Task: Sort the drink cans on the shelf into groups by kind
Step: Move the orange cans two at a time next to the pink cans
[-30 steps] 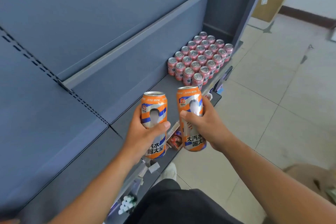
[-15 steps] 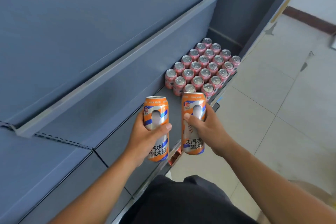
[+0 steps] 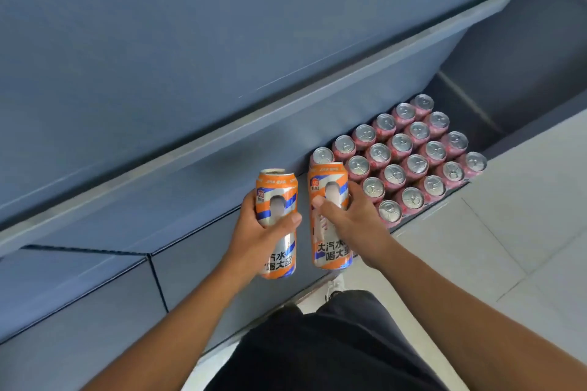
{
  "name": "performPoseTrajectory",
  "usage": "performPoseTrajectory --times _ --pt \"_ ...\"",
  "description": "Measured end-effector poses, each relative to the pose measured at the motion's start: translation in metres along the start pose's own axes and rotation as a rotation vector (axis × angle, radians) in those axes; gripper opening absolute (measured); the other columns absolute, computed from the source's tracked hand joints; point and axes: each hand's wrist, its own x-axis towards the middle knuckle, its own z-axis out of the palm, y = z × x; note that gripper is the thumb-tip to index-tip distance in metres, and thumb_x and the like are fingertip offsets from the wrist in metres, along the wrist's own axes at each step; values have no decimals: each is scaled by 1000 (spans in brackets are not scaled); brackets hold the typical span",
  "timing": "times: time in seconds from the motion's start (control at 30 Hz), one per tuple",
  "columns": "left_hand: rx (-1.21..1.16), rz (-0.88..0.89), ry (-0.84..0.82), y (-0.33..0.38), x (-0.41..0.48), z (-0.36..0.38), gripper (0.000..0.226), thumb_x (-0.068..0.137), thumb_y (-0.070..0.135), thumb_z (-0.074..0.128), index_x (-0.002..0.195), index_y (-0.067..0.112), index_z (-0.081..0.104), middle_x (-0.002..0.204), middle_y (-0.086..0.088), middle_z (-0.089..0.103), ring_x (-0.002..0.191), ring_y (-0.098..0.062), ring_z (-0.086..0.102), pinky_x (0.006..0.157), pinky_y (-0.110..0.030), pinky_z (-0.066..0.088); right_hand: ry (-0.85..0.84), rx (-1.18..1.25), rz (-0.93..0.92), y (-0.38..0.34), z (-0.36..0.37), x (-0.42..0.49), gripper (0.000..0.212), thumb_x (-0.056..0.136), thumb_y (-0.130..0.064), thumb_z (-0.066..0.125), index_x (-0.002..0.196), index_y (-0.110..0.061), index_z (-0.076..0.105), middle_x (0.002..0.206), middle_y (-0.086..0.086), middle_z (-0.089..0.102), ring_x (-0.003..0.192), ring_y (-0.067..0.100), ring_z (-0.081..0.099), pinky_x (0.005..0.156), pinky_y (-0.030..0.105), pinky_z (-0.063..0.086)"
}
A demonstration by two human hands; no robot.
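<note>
Head view: at centre frame the left hand (image 3: 258, 232) curls fingers and thumb round an upright orange can (image 3: 278, 190). The right hand (image 3: 352, 222) grips a second orange can (image 3: 332, 252) just beside it, not touching. Both show against the grey shelf (image 3: 206, 232). Right of centre, pink cans (image 3: 416, 163) stand packed in rows on the shelf, just behind the right hand.

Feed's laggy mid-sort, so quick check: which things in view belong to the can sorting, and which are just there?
Job: left orange can, in the left hand; right orange can, in the right hand; pink cans grouped on the lower shelf.
Just there: upper shelf, tiled floor, shoe.
</note>
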Motion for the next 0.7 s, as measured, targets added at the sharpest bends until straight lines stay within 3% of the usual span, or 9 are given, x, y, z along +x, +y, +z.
performPoseTrajectory --times 0.1,0.2,0.3,0.47,0.6,0.7 --pt "-31 -11 125 3 18 22 45 84 17 78 120 25 52 95 10 70 77 2 69 60 -12 51 -80 -55 -1 -4 -17 35 27 88 -41 72 105 -22 62 91 -1 74 83 11 72 74 30 58" --pt "-41 -9 210 5 33 39 47 84 14 77 121 23 49 97 11 69 77 4 68 62 -12 50 -171 -65 -36 -10 -28 63 23 89 -34 73 105 -22 62 91 -2 73 83 10 72 70 25 57" --pt "-62 -35 276 4 47 48 51 82 5 77 118 26 48 92 10 69 75 2 69 65 -19 52 -227 -101 -43 -9 -34 89 26 87 -30 75 105 -22 59 90 -3 73 84 12 72 76 31 59" --pt "-40 4 312 -6 67 53 64 76 -12 74 122 23 46 89 14 69 80 0 67 68 -17 54 -272 -122 -65 -5 -31 121 40 82 -21 80 114 -21 55 96 -7 72 87 4 70 73 17 52" --pt "-19 28 342 -18 83 51 66 72 -11 79 120 22 48 94 14 68 88 -4 67 79 -22 56 -305 -209 -137 1 -28 141 49 77 -24 83 114 -31 51 104 -8 70 97 7 69 87 30 56" --pt "20 67 374 -29 96 49 62 67 -7 84 109 26 53 97 4 67 88 -8 66 82 -33 58 -320 -240 -165 4 -28 151 46 79 -15 82 111 -25 51 98 -13 68 91 -2 67 82 17 52"
